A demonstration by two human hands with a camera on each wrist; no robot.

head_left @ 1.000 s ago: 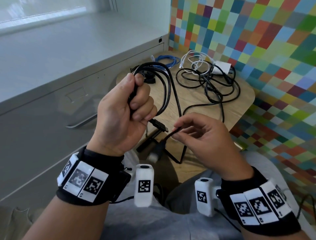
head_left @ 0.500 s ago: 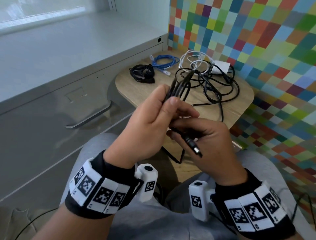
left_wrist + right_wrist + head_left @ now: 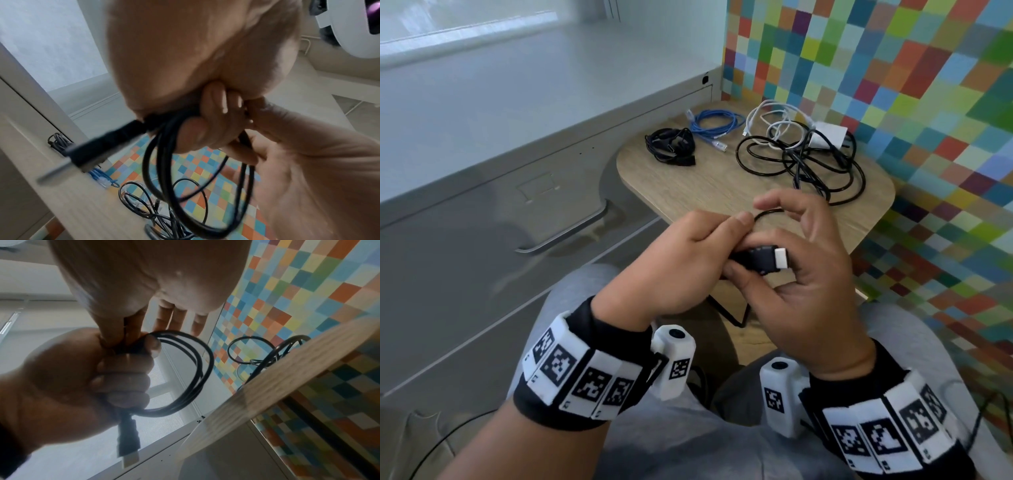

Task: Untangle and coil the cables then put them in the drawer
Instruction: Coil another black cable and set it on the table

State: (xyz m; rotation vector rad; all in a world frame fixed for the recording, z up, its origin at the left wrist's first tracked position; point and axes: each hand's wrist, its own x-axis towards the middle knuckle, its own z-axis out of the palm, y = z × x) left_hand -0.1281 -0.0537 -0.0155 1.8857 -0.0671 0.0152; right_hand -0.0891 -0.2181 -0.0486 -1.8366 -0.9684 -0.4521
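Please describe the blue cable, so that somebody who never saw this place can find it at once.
Look at the wooden table in front of the checkered wall. At its far edge, the blue cable lies coiled between a black bundle and the white cables. It is the only blue one, and has a clear plug.

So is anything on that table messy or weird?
Yes. The black cables and white cable beside the white charger lie knotted together on the table. The blue cable looks neatly coiled.

Black cable (image 3: 768,214) now coiled small, between lowered hands (image 3: 736,267).
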